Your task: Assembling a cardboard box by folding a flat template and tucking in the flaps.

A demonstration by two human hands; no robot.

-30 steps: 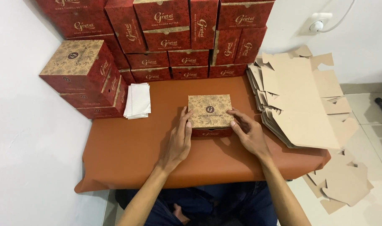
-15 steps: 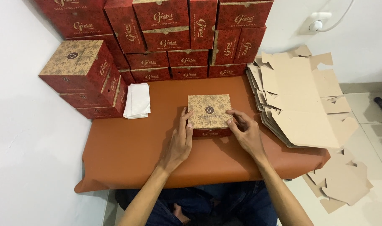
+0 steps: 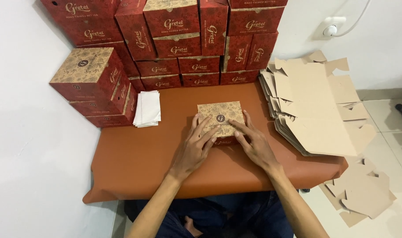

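One head-worn camera, looking steeply down from above the seated person.

It faces forward over the orange table [image 3: 135, 167] toward the wall, near enough that both forearms rise from the bottom edge; stacked red boxes [image 3: 183, 39] fill the top, floor shows lower right.

Stacked red boxes [image 3: 179, 39] at the back — white paper slips [image 3: 148, 108] beside flat cardboard blanks [image 3: 315, 105].

small box [image 3: 221, 121] | red sides, tan patterned lid with round emblem | closed, flat | table centre
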